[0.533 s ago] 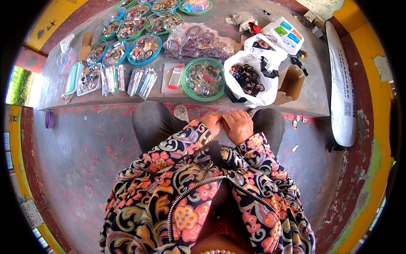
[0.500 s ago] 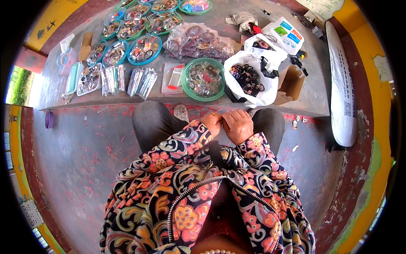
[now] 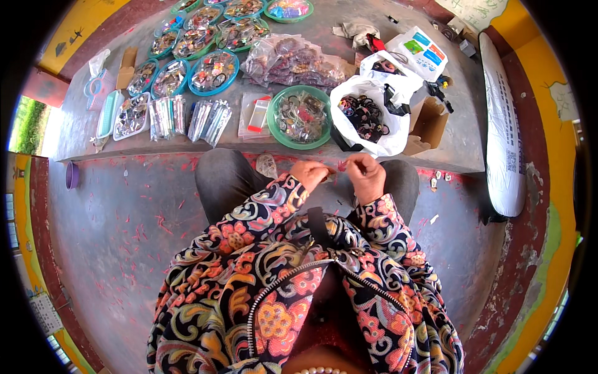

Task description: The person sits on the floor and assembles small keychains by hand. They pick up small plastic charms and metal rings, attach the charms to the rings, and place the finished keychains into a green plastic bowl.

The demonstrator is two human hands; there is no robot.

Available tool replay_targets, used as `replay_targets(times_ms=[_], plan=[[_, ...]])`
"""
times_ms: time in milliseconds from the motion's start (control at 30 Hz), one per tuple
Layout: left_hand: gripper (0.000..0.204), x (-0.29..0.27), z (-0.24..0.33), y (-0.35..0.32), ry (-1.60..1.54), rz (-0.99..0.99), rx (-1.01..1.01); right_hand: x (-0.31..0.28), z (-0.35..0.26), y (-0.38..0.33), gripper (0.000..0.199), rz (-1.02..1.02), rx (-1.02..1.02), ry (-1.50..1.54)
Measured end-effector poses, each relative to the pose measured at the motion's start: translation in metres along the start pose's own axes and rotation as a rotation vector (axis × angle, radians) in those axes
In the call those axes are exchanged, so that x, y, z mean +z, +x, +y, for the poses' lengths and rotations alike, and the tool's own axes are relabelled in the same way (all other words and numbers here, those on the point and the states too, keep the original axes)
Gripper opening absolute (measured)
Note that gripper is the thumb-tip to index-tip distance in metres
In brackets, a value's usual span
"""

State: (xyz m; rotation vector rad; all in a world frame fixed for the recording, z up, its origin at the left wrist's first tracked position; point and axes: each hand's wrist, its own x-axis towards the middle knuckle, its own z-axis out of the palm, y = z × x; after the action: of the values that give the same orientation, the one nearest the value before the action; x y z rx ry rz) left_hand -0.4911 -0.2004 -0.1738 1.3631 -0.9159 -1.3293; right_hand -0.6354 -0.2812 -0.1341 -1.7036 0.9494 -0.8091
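Observation:
My left hand (image 3: 311,175) and my right hand (image 3: 366,177) are raised over my lap, a small gap between them. Both have their fingers closed in a pinch. A tiny reddish spot shows at the right fingertips; what either hand holds is too small to make out. Just beyond the hands, on the raised concrete slab, stands a green basin (image 3: 272,124) of small clear packets. To its right a white plastic bag (image 3: 395,138) gapes open, full of dark hair ties (image 3: 363,118).
Several blue and green baskets (image 3: 213,72) of packets fill the far left. Clear bags (image 3: 293,59) are heaped mid-slab. Pen bundles (image 3: 210,119) and a red-and-white box (image 3: 258,116) lie along the near edge. At right are an open cardboard box (image 3: 427,126) and a long silver-wrapped object (image 3: 503,137).
My hands were together half a second ago. They have come apart, the right one moving to the right and tilting upward, its fingertips pinched.

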Motion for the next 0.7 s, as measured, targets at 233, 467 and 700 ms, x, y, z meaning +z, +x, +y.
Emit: replay_targets(times_ms=[233,467,700], plan=[[0.027,-0.011,0.017,-0.004,-0.493,0.061,-0.308,-0.087,-0.026,0.018,0.006,0.330,-0.041,0.457],[0.025,-0.014,0.008,-0.002,-0.570,0.131,-0.246,-0.296,0.095,-0.043,0.012,0.289,0.470,-0.177],[0.020,-0.008,0.019,-0.003,-0.476,0.151,-0.262,-0.341,0.110,-0.056,0.021,0.327,0.747,-0.806]])
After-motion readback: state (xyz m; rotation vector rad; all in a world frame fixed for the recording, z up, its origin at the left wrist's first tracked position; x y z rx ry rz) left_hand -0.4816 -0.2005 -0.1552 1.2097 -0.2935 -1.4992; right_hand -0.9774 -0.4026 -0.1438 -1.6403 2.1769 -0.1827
